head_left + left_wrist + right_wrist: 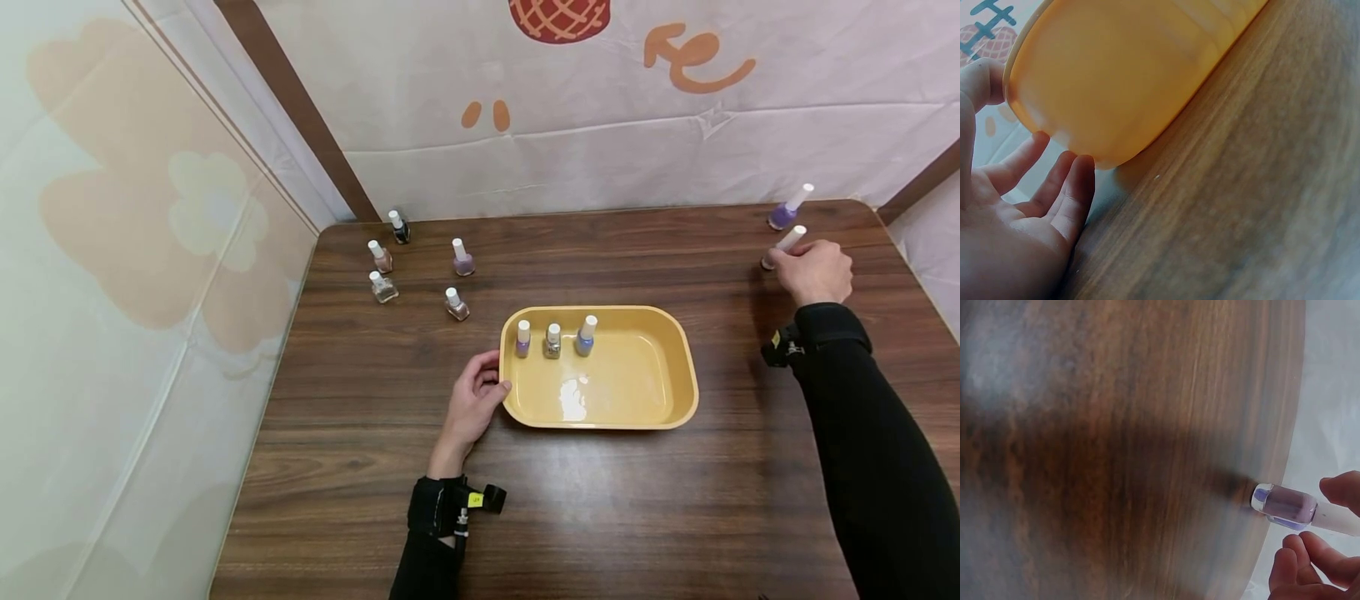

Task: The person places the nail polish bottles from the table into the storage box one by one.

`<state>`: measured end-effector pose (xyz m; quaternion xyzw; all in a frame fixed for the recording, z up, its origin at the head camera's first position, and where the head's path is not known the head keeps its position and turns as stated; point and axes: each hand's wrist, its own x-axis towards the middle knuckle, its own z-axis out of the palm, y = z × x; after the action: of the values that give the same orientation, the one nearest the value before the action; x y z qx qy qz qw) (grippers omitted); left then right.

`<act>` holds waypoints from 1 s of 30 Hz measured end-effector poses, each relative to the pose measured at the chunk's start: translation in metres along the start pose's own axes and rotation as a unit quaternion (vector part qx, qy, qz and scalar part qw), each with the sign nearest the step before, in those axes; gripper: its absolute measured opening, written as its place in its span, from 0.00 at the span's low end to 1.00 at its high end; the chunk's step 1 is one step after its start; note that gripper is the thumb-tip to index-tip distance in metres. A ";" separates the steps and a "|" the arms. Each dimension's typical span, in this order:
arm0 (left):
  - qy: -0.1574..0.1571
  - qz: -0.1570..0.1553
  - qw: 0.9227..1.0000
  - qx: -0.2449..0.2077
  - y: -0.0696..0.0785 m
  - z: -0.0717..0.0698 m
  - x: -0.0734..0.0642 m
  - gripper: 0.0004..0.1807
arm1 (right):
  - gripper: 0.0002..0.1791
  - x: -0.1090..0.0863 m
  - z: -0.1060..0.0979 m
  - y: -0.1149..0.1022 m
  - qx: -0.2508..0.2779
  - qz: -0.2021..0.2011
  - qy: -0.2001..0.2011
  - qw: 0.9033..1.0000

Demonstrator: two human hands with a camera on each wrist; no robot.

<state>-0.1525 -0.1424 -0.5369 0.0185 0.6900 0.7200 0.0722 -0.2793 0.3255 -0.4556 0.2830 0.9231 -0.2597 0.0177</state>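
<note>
Between the right grip's (816,271) digits is a bottle (1291,505).

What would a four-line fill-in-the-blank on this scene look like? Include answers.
1. The tray is held at its rim by the ____ hand.
2. Inside it, ____ bottles stand along the far wall.
3. Left of the tray, ____ more bottles are on the table.
4. Every visible cap is ____.
Missing: left; three; five; white.

tray (626,383): smooth, glossy plastic | bottle (1288,505): clear, shiny, glass-like | cap (1334,519): smooth plastic | worktop (337,375): wood-grained, soft sheen | backdrop (420,185): creased, cloth-like sheet | sleeve (870,450): matt cloth
</note>
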 end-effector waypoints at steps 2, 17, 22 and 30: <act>0.000 0.000 1.000 -0.001 0.000 0.000 0.000 0.27 | 0.38 0.001 0.000 -0.001 -0.001 0.002 -0.001 1.000; -0.005 0.003 1.000 -0.012 0.000 0.000 -0.001 0.27 | 0.29 0.010 0.003 -0.008 -0.014 -0.006 0.028 1.000; -0.003 0.002 1.000 -0.014 0.001 0.001 -0.002 0.27 | 0.28 0.011 0.003 -0.010 -0.018 -0.001 0.028 0.999; -0.005 0.005 1.000 -0.014 0.001 0.000 -0.001 0.27 | 0.28 0.011 0.003 -0.010 -0.015 0.003 0.028 0.999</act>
<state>-0.1513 -0.1421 -0.5361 0.0247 0.6794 0.7298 0.0723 -0.2942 0.3231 -0.4555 0.2927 0.9261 -0.2380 -0.0032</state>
